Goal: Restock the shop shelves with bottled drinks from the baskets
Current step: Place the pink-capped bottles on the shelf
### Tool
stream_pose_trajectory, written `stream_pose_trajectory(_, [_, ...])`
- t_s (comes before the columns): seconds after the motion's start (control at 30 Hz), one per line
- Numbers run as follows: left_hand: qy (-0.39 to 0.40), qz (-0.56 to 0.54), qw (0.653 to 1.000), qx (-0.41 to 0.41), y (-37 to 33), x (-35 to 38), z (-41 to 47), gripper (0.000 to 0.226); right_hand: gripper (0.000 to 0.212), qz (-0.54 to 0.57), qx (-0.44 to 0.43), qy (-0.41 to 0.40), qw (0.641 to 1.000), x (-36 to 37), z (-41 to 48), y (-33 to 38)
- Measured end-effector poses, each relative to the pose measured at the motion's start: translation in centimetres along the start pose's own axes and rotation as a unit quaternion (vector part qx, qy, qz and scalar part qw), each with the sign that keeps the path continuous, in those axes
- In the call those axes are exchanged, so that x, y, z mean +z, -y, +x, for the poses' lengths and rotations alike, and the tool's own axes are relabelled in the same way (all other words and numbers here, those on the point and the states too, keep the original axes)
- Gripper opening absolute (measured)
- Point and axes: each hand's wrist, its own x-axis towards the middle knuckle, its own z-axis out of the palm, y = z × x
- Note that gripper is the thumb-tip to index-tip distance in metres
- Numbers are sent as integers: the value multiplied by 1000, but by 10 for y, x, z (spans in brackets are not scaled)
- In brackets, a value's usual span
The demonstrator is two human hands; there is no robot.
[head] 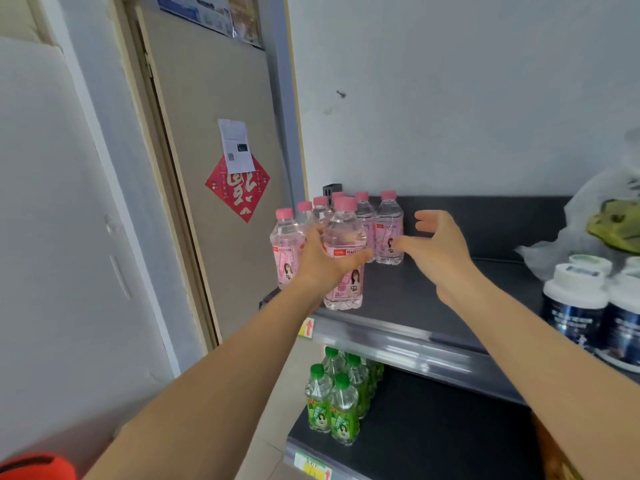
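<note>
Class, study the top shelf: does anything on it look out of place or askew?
A crumpled white plastic bag with something yellow-green inside lies on the top shelf at right, unlike the upright pink-capped bottles. Nothing looks spilled.

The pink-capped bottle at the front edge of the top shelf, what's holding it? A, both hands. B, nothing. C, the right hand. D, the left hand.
D: the left hand curls its fingers round the pink-capped bottle, while the right hand is spread open, clear of that bottle.
</note>
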Motion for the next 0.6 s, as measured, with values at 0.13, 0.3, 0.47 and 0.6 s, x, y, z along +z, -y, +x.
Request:
stream_pose_trajectory(0.13, [9,23,1000,-1,10,9,13,74,45,-15,-3,-9,1000,-12,9,0])
stream_pose_trajectory(0.3, [34,38,999,16,17,16,21,66,44,-19,-8,1,1000,-12,15,-2])
stream_pose_trajectory(0.47, [50,38,998,4,29,14,26,71,50,-43,9,37,998,2,16,-10])
stream_pose_trajectory(0.6, [109,80,991,-3,27,5,25,72,57,-61,31,94,993,14,12,-16])
